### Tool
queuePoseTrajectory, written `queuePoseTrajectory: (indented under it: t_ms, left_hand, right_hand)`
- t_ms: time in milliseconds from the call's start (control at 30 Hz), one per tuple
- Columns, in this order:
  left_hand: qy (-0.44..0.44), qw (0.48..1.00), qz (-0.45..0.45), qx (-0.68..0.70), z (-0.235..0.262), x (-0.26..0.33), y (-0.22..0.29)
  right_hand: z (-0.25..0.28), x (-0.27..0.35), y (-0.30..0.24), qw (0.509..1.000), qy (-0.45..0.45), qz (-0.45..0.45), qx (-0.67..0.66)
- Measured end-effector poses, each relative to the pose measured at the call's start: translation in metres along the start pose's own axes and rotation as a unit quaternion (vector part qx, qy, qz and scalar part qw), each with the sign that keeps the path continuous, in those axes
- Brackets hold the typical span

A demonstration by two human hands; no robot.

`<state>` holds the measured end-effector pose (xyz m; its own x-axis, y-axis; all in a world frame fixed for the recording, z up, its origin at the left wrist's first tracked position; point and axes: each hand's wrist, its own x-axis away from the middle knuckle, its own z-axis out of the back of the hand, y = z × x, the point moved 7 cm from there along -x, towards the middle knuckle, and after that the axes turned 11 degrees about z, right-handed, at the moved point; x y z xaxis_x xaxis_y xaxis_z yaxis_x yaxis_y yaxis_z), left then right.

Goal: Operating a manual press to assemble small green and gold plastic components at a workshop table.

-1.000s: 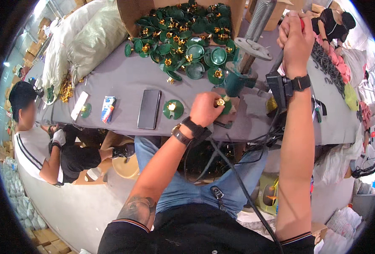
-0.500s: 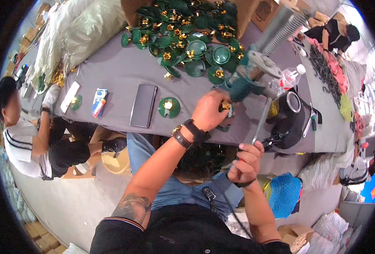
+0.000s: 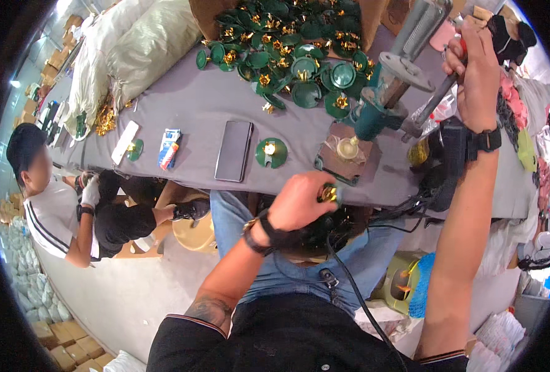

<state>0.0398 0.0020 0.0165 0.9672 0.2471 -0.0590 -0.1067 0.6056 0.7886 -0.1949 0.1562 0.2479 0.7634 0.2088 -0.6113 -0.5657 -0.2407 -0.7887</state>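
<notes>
left hand [image 3: 299, 201] just off the near edge of the grey bench [image 3: 206, 118], fingers curled tight around a small gold piece [image 3: 329, 194], held over the lap. right hand [image 3: 473, 74] raised high at the far right end of the bench, fingers wrapped fully round the red-tipped lever handle [image 3: 439, 99] of the green hand press [image 3: 380, 102]. press base plate [image 3: 343, 155] near the near edge, a pale round part resting on it. single green disc with gold centre [image 3: 270, 152] just left of the plate, black phone [image 3: 234, 150] flat beside that, then a small blue and white packet [image 3: 169, 149] and a white strip [image 3: 125, 141] further toward the left end. heap of green discs with gold flowers [image 3: 287, 56] spread along the far edge, spilling from a brown box. pale sacks [image 3: 132, 49] at the far left corner. another person in a white top [image 3: 51, 204] seated low beside the left end, gloved hand up near the bench edge. black watch on each wrist
</notes>
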Motion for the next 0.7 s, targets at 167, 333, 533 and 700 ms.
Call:
queuePoseTrajectory:
  t_ms: [167, 333, 533, 700]
  left_hand:
    - [0.254, 0.962, 0.071, -0.069, 0.076, 0.013, -0.023]
    - [0.222, 0.957, 0.103, -0.155, 0.060, -0.026, -0.081]
    - [0.129, 0.990, -0.054, 0.002, -0.005, -0.073, -0.012]
    - [0.075, 0.997, -0.011, -0.013, -0.034, -0.105, -0.009]
  right_hand:
    - [-0.012, 0.001, -0.011, 0.999, -0.001, 0.045, 0.016]
    - [-0.014, 0.008, -0.015, 0.999, 0.043, 0.024, 0.020]
    - [0.006, -0.008, 0.011, 0.999, 0.006, 0.031, -0.005]
    - [-0.009, 0.007, -0.002, 0.997, -0.020, 0.038, -0.057]
